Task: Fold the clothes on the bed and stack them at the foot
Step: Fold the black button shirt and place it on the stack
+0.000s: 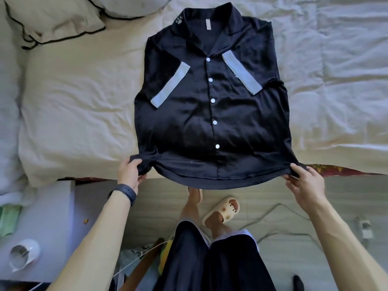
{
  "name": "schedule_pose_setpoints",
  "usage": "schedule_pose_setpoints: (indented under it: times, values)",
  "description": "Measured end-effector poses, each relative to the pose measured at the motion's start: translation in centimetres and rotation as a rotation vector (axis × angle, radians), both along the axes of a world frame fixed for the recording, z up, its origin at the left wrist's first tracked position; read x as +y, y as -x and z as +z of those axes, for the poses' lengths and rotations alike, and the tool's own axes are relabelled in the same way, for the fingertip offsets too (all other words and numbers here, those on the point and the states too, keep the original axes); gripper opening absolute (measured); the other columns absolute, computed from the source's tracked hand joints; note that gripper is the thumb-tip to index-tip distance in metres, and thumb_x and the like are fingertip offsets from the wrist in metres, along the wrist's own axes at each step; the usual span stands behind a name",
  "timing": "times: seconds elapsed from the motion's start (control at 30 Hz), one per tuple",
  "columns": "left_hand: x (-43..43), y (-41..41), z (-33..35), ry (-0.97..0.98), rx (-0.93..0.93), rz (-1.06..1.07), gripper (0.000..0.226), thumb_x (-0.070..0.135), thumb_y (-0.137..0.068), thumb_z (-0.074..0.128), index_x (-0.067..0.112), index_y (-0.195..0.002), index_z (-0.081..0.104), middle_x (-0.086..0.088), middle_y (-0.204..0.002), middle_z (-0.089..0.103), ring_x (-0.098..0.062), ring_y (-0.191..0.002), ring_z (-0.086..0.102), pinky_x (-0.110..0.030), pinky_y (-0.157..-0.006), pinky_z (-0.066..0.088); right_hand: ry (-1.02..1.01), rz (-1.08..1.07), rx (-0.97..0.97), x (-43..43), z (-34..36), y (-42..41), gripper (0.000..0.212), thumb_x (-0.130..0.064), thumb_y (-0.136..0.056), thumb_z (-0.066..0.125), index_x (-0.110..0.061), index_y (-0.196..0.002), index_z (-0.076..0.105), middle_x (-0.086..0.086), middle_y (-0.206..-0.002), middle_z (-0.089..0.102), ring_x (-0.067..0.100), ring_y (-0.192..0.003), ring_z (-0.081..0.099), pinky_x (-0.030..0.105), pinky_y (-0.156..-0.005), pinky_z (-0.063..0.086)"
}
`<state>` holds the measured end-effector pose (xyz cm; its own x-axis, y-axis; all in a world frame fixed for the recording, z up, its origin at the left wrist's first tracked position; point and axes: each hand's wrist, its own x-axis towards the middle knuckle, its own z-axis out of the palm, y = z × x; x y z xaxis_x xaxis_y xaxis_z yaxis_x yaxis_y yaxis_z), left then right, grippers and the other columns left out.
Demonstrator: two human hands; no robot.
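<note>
A dark navy button-up shirt [189, 114] lies face up on the bed [84, 97], collar away from me. Both short sleeves are folded inward over the chest, their pale blue cuffs showing. Its hem hangs slightly over the bed's near edge. My left hand [130, 172] pinches the hem's left corner. My right hand [304, 181] pinches the hem's right corner. The cloth is stretched taut between them.
Pillows [52, 19] lie at the far left, and a rumpled white duvet [336, 70] covers the right side. A white bedside table [42, 227] with a small white fan [24, 254] stands lower left. Cables [283, 219] run over the floor by my slippered feet.
</note>
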<state>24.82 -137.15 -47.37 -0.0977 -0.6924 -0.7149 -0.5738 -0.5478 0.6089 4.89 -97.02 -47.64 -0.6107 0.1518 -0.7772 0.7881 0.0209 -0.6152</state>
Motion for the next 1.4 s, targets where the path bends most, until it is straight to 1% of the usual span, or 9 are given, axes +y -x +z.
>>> schedule_pose_setpoints:
  times: [0.1, 0.27, 0.43, 0.53, 0.7, 0.87, 1.1, 1.27, 1.4]
  values:
    - [-1.7, 4.2, 1.0, 0.072, 0.041, -0.024, 0.017, 0.009, -0.101, 0.048, 0.015, -0.091, 0.060, -0.010, -0.094, 0.063, -0.023, -0.079, 0.061, -0.033, -0.066, 0.050, 0.019, -0.004, 0.043, -2.1, 0.3, 3.0, 0.012, -0.011, -0.099, 0.063, -0.015, -0.088, 0.059, 0.005, -0.075, 0.068, 0.013, -0.056, 0.067, 0.020, -0.048, 0.049]
    - [-6.5, 10.7, 0.9, 0.097, 0.061, 0.007, 0.031, 0.009, -0.098, 0.051, 0.001, -0.128, 0.056, -0.013, -0.111, 0.056, -0.026, -0.096, 0.060, -0.037, -0.070, 0.053, 0.086, -0.030, 0.051, -6.1, -0.3, 10.1, 0.005, -0.009, -0.101, 0.055, -0.009, -0.097, 0.054, 0.007, -0.079, 0.060, 0.008, -0.051, 0.063, 0.017, -0.046, 0.045]
    - [-11.5, 18.3, -1.0, 0.197, 0.072, -0.087, 0.019, 0.015, -0.096, 0.053, 0.024, -0.109, 0.062, -0.009, -0.124, 0.062, -0.026, -0.110, 0.062, -0.037, -0.077, 0.056, 0.093, -0.022, 0.057, -11.6, -2.0, 18.4, 0.011, -0.011, -0.101, 0.057, -0.007, -0.109, 0.050, 0.007, -0.079, 0.061, 0.011, -0.052, 0.063, 0.019, -0.049, 0.048]
    - [-14.7, 22.1, -4.0, 0.304, -0.070, -0.277, 0.018, 0.019, -0.095, 0.056, 0.028, -0.108, 0.063, -0.005, -0.118, 0.066, -0.019, -0.093, 0.064, -0.038, -0.077, 0.058, 0.003, -0.001, 0.082, -15.0, -4.1, 22.5, 0.007, -0.012, -0.100, 0.059, -0.011, -0.103, 0.053, 0.009, -0.086, 0.063, 0.010, -0.052, 0.066, 0.020, -0.050, 0.051]
    - [-16.8, 24.8, -8.9, 0.275, -0.346, -0.594, 0.043, 0.039, -0.093, 0.060, 0.023, -0.132, 0.053, -0.010, -0.133, 0.057, -0.036, -0.116, 0.058, -0.040, -0.102, 0.047, -0.072, 0.080, -0.010, -17.4, -7.8, 24.7, 0.029, -0.032, -0.103, 0.057, -0.014, -0.126, 0.053, 0.008, -0.127, 0.061, 0.021, -0.098, 0.070, 0.030, -0.079, 0.055]
    - [-13.1, 25.1, -8.3, 0.956, -0.421, -0.999, 0.070, 0.025, -0.071, 0.066, 0.023, -0.139, 0.046, -0.010, -0.152, 0.031, -0.038, -0.136, 0.035, -0.053, -0.108, 0.031, -0.680, 0.516, 0.349, -17.7, -7.4, 23.0, 0.063, -0.040, -0.085, 0.067, -0.014, -0.137, 0.045, 0.008, -0.131, 0.053, 0.027, -0.120, 0.055, 0.040, -0.103, 0.045]
    - [-12.5, 29.9, -9.3, 0.882, -0.443, -1.493, 0.064, 0.027, -0.081, 0.064, 0.023, -0.142, 0.047, -0.004, -0.139, 0.053, -0.026, -0.137, 0.041, -0.051, -0.118, 0.019, -0.939, 1.336, 0.591, -21.7, -7.5, 25.2, 0.082, -0.030, -0.089, 0.069, -0.022, -0.158, 0.026, 0.004, -0.152, 0.046, 0.027, -0.148, 0.025, 0.047, -0.116, 0.023]
    - [-13.3, 31.7, -7.9, 0.982, -0.513, -1.653, 0.018, 0.026, -0.078, 0.068, 0.025, -0.094, 0.060, 0.002, -0.088, 0.064, -0.025, -0.088, 0.056, -0.040, -0.089, 0.029, -1.083, 1.589, 0.629, -21.9, -7.9, 27.2, 0.035, -0.032, -0.088, 0.069, -0.016, -0.116, 0.056, 0.004, -0.106, 0.066, 0.032, -0.110, 0.053, 0.044, -0.096, 0.033]
    - [-12.1, 28.8, -6.2, 1.358, -0.230, -1.746, 0.018, 0.003, -0.069, 0.070, 0.016, -0.081, 0.067, -0.003, -0.067, 0.057, -0.029, -0.065, 0.055, -0.039, -0.070, 0.044, -0.956, 1.608, 0.873, -19.7, -7.3, 24.6, 0.019, -0.005, -0.076, 0.076, -0.012, -0.088, 0.062, 0.007, -0.076, 0.060, 0.034, -0.072, 0.056, 0.043, -0.072, 0.041]
